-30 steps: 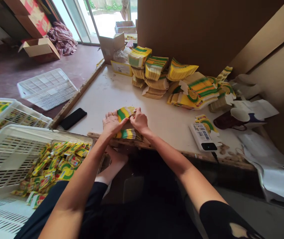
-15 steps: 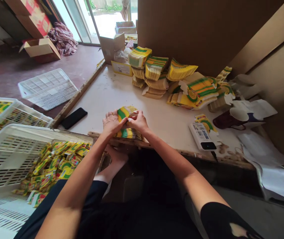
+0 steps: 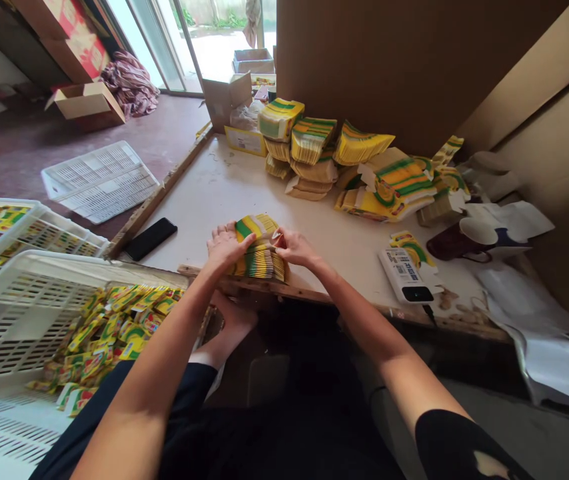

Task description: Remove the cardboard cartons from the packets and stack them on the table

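while both hands' fingers grasp it, the wrapper stack (image 3: 258,257) looks yellow-green, seemingly fanned.

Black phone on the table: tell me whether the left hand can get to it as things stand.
Probably yes. The left hand rests on the stack of flat cartons, and only bare table lies between it and the phone.

Phone (image 3: 150,239) left of packet stack (image 3: 259,257)

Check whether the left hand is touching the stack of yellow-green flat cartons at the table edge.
Touching. The head view shows the left hand lying flat against the stack of cartons, fingers over its top-left side, with no gap.
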Motion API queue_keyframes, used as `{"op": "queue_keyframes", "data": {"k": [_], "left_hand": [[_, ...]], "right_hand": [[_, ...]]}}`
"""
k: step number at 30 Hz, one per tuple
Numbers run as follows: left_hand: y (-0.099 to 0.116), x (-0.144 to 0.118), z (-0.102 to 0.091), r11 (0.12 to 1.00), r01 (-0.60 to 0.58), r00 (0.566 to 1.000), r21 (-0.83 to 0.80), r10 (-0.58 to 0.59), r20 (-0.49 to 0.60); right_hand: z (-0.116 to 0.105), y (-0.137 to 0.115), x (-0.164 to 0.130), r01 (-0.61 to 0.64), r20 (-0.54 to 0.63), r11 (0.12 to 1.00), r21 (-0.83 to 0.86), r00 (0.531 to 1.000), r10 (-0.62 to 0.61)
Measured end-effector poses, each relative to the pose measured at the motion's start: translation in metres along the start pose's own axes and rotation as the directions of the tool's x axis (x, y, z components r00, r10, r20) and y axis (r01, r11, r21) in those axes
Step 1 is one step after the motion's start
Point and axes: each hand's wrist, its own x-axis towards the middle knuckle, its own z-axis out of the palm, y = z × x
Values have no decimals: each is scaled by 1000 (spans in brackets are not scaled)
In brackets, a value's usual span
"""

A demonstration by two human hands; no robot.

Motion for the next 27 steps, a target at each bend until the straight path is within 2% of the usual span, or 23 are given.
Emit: {"op": "queue_keyframes", "data": {"k": [3, 5, 7, 11, 13, 21, 27], "left_hand": [[0, 0, 3, 1000, 0, 1000, 14, 1, -22], [-1, -1, 5, 1000, -11, 999, 26, 12, -46], [-1, -2, 6, 999, -26, 998, 42, 29, -63], [-2, -2, 7, 997, -35, 997, 69, 40, -68], [-2, -2, 7, 997, -33, 997, 72, 38, -70], [1, -4, 7, 995, -28, 997, 96, 34, -66], [1, -3, 7, 995, -26, 997, 99, 32, -67]], "right_hand": [[-6, 7, -9, 56, 158, 997, 49, 985, -63], [-9, 10, -12, 76, 191, 995, 62, 978, -86], [-10, 12, -10, 86, 146, 995, 46, 985, -92], [-9, 11, 3, 99, -68, 994, -45, 992, -102], [-5, 9, 8, 102, -134, 989, -107, 984, -116], [16, -3, 5, 136, -153, 948, -289, 971, -186], [12, -2, 6, 128, -158, 927, -354, 968, -194]]}}
